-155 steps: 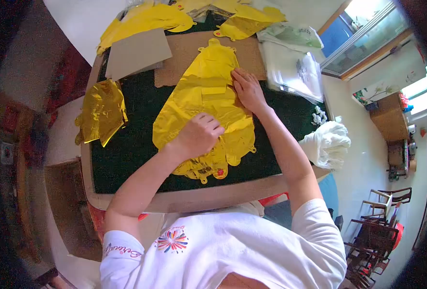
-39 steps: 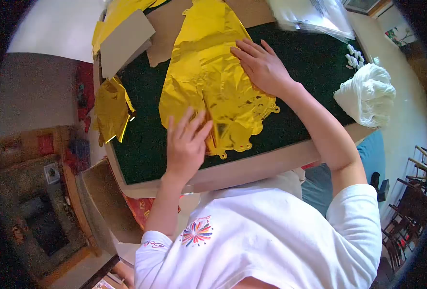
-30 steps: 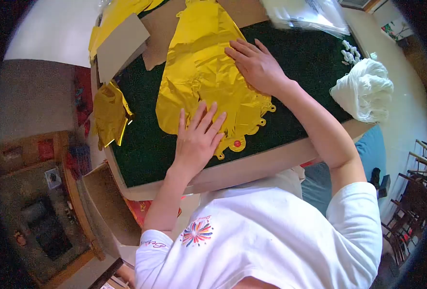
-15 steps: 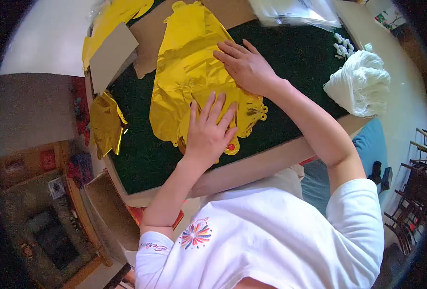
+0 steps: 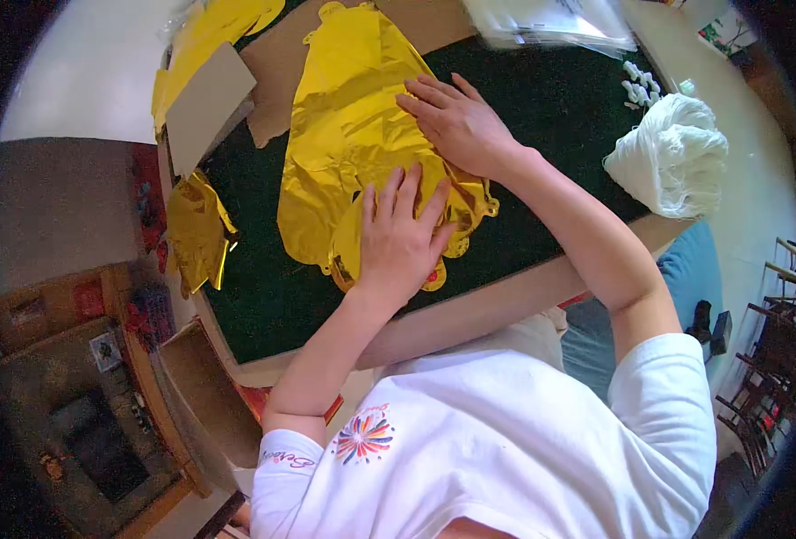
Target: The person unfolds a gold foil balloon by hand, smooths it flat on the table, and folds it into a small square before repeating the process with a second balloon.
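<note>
A flat, creased gold foil balloon lies on the dark green table top, with small tabs along its edges. My left hand rests palm down on its near part, fingers spread, over a folded section of foil. Farther off and to the right, my right hand lies flat on the foil's right edge, its fingers stretched out. Part of a red spot shows on the foil beside my left hand. The foil beneath both palms is hidden.
White string lies in a bundle at the table's right edge, near small white pieces. Clear plastic bags are at the back. On the left are a grey-white card and crumpled gold foil. Brown cardboard lies behind.
My left hand has slid slightly to the right, and the near foil has shifted and folded over with it. My right hand has stayed in place.
</note>
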Motion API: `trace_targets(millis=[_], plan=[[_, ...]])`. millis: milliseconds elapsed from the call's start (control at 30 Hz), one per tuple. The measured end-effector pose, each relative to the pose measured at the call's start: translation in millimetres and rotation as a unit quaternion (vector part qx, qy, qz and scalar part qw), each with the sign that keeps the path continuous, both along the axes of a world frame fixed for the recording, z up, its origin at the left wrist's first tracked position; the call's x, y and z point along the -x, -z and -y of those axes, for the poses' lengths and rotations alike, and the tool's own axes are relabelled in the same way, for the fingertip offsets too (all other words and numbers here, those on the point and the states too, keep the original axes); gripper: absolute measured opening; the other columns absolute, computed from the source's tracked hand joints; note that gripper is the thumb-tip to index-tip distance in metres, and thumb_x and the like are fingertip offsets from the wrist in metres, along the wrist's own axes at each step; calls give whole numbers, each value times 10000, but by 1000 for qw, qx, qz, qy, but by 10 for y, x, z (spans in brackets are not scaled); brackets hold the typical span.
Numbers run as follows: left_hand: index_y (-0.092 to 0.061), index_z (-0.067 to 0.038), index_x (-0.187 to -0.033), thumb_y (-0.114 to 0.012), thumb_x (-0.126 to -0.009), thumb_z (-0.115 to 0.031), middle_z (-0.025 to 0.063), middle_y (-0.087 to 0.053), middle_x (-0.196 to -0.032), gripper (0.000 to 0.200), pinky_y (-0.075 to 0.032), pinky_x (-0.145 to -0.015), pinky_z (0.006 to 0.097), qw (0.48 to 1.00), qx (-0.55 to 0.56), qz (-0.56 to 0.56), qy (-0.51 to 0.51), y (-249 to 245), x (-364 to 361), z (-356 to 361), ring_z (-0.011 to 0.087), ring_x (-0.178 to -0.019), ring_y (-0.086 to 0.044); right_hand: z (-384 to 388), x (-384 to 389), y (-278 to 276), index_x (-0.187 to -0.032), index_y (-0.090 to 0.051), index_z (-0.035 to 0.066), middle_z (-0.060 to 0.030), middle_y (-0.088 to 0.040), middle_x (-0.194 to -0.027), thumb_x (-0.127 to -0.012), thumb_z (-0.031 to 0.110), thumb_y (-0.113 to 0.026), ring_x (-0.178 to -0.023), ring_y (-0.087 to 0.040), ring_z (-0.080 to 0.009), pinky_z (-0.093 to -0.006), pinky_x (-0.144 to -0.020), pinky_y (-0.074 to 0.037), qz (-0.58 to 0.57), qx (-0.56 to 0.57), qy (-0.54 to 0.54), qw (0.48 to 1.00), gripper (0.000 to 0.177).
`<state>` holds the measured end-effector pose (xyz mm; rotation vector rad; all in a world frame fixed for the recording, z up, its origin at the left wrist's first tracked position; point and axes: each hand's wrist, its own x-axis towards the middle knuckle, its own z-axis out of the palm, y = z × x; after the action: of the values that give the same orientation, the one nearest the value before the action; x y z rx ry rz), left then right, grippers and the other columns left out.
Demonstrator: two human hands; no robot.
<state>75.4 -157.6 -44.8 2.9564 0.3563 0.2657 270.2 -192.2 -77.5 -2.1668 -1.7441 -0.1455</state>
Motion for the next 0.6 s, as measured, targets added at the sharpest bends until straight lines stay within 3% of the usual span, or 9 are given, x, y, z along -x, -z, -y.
trace_targets(millis=[100,167,600], plan=[[-508,-177,-1317,-629,-838,-339,156,-436,-1357,520,-290,-1044,541,1000,-10,6,1,25,-16,0,348,-1270,-380,10,-5,-52,-1357,-451,138,-86,-425,-1423,-971,228,-438,-1352,-344,-235,-455,-1130,-218,1,22,-5,1000,397],[-509,-185,-1317,-626,-838,-338,154,-438,-1352,515,-295,-1040,536,1000,-19,8,0,40,-20,4,349,-1268,-378,1,-11,-31,-1363,-452,140,-93,-431,-1419,-970,241,-436,-1351,-345,-237,-456,-1128,-216,-60,-11,-4,998,406],[-494,-172,-1332,-594,-859,-350,163,-404,-1394,515,-276,-1039,567,1000,-19,5,-15,59,-50,37,354,-1296,-349,1,-22,8,-1351,-467,132,-108,-432,-1415,-977,299,-428,-1348,-349,-254,-473,-1126,-215,-64,-19,-12,998,411]])
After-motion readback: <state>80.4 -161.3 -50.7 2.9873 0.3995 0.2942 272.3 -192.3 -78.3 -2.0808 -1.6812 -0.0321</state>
